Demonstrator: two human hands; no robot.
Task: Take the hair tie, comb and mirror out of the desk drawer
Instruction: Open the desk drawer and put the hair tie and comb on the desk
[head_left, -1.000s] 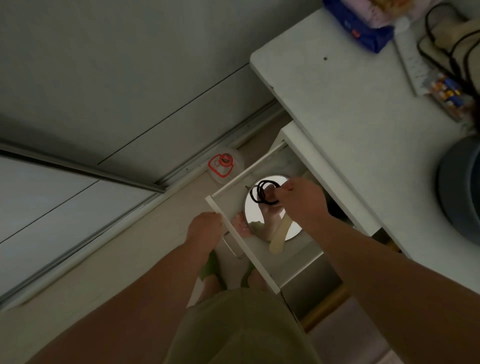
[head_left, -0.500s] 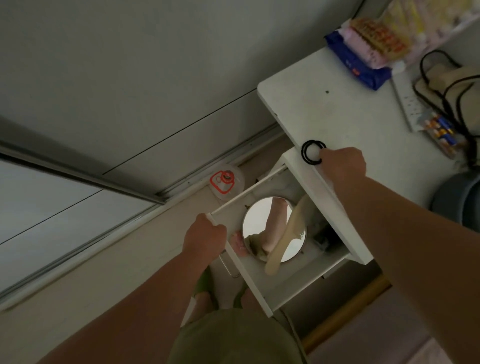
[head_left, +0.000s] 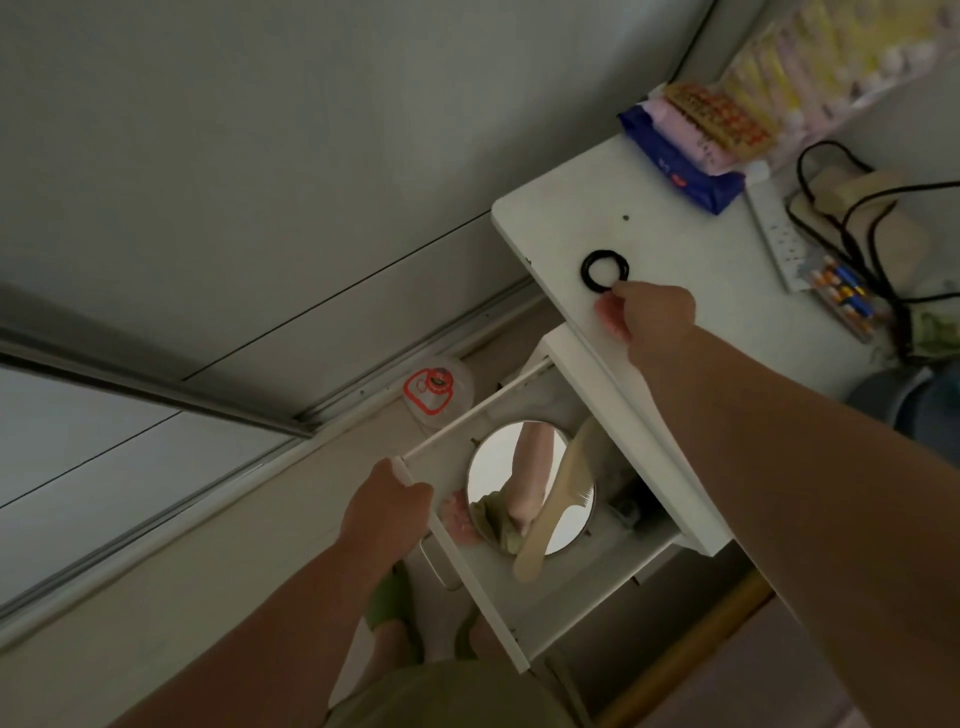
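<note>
A black hair tie (head_left: 587, 270) lies flat on the white desk (head_left: 701, 260) near its left corner. My right hand (head_left: 649, 317) rests on the desk beside it, fingertips pinched on the ring's near edge. Below, the white drawer (head_left: 467, 571) stands pulled out. My left hand (head_left: 387, 514) grips the top edge of the drawer front. Inside the drawer lies a round mirror (head_left: 498, 467), with a cream comb (head_left: 545, 519) lying across its right side, handle toward me.
Blue and pink packets (head_left: 680, 166), a power strip (head_left: 779, 234), black cables (head_left: 852, 218) and small coloured items (head_left: 841, 296) crowd the desk's far right. A clear container with a red lid (head_left: 436, 389) sits on the floor by the sliding door track.
My right hand lifted the hair tie out of the drawer, carried it up over the desk edge and set it flat on the desktop. The left hand stayed on the drawer front.
</note>
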